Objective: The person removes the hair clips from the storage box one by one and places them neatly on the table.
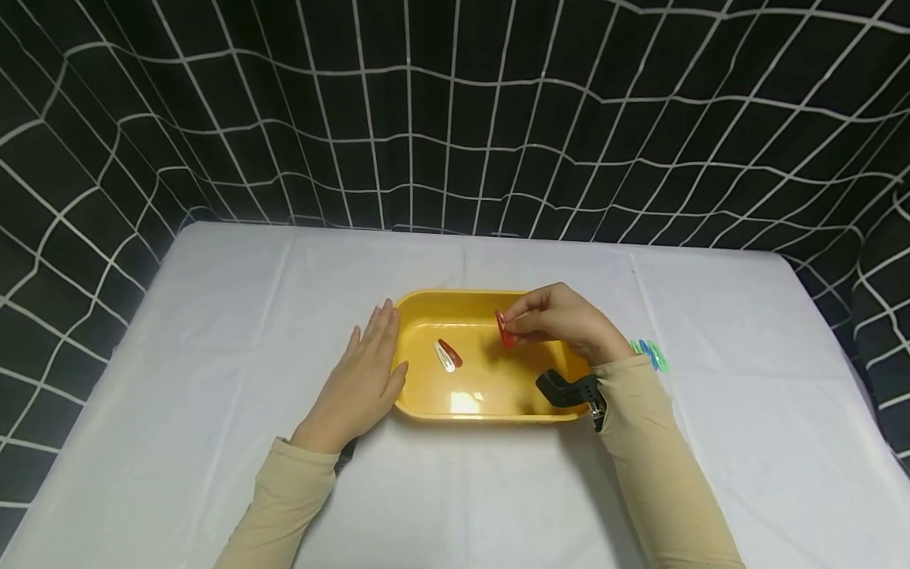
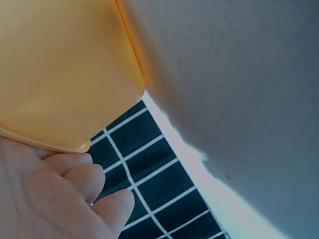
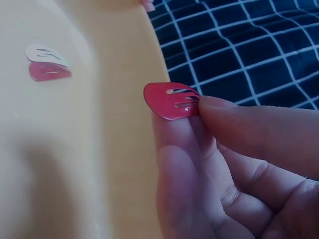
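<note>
Over the right part of a yellow tray (image 1: 490, 416), my right hand (image 1: 565, 320) pinches a red snap hair clip (image 1: 504, 329) between thumb and fingers. The right wrist view shows this red clip (image 3: 167, 99) close up, its narrow end at the thumb. Inside the tray, left of its middle, a white hair clip (image 1: 444, 356) and a dark red hair clip (image 1: 451, 353) lie side by side. My left hand (image 1: 362, 379) rests against the tray's left side with its fingers straight. In the left wrist view, its fingers (image 2: 84, 179) touch the tray's rim.
Several green and blue hair clips (image 1: 650, 355) lie on the white tablecloth, just right of the tray and partly behind the right sleeve (image 1: 661, 466). A dark cloth with a white net (image 1: 455, 142) hangs along the table's back and sides.
</note>
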`<state>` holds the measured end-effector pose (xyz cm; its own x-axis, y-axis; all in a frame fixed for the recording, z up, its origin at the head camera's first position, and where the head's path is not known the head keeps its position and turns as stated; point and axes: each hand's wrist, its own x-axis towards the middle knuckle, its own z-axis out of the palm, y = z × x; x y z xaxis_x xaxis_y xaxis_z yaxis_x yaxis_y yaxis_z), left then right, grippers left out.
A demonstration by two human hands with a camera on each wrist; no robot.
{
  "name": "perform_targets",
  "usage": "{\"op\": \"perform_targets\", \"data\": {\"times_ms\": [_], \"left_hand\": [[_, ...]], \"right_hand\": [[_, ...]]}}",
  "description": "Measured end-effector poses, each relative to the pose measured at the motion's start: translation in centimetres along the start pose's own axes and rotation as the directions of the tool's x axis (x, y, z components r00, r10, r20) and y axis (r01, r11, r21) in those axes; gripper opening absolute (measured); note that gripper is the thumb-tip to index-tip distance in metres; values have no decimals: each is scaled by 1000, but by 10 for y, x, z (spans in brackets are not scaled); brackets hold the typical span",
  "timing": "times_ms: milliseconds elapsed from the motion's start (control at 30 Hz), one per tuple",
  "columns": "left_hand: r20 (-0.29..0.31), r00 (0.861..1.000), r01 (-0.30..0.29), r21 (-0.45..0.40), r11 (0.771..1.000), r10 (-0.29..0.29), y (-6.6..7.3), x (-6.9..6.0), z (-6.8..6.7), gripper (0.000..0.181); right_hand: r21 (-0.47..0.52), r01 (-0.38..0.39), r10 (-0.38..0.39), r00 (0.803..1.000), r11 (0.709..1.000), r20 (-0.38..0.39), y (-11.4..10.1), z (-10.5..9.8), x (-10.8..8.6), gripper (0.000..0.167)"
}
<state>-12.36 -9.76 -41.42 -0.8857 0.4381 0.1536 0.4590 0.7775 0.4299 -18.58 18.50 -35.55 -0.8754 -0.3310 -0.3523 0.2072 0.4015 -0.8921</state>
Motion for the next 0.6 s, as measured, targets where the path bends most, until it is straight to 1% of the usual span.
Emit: {"op": "perform_targets", "data": {"times_ms": [133,333,400,600], "left_hand": [[7,1000,9,6,1000,-9,-1,-1,-2,64],[7,1000,8,13,1000,-8,-2,-2,-4,64],[18,1000,7,11,1000,-8,-1,-2,-4,64],[24,1000,-1,4,1000,1,3,-4,-3,64]], "right_hand": [[-12,4,-4,1000,1000,-16,-2,-4,-5,24],[7,30,-30,999,1000,-44,-4,-10,-16,24],[17,33,-32,998,999,-54,-2,-13,-21,24],[56,23,-18,995,998,-94,8,-23,-39,28]]}}
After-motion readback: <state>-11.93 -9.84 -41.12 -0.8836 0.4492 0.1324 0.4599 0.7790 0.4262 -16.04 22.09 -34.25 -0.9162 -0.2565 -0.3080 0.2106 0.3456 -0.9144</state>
